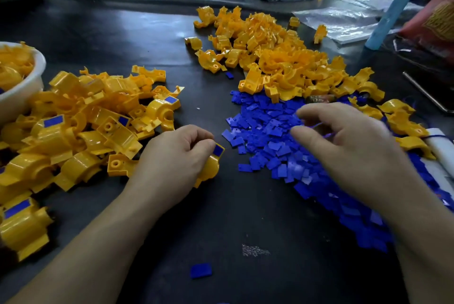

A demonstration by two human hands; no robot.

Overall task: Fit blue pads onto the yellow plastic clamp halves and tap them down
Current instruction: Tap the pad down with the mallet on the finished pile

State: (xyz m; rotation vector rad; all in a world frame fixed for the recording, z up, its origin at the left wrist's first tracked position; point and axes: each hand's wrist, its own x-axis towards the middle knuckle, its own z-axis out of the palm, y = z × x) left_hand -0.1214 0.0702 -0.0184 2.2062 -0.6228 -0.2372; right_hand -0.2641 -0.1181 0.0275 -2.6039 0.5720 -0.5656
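Left hand [177,156]: at 8 o'clock, close to centre, fingers curled round a clamp half [211,168], gripping it against the table [245,217].
Clamp half: yellow, mostly hidden under the fingers, one flat end poking out toward 3 o'clock.
Pad [218,150]: blue, lying on that exposed flat end, just beside the left fingertips; whether fully seated, cannot tell.
Right hand [351,151]: at 3 to 4 o'clock, blurred, hovering over the pad pile [265,131], fingers loosely curved, thumb and forefinger apart, nothing seen between them.
Pad pile: loose blue pads from centre out to 5 o'clock.
Bare halves [270,58]: yellow heap at 1 o'clock, touching the far edge of the pad pile.
Padded halves [86,126]: heap at 9 o'clock, several showing blue pads.
Bowl [36,75]: white, at 10 o'clock by the frame edge, holding more yellow halves.
Stray pad [201,270]: alone at 6 o'clock.
Step in hand, as judged: likely fetching the next pad.
Doing it well: pick a single pad from the thin edge of the pile, keep the half braced flat, square the pad to the seat before pressing, then tap straight down.
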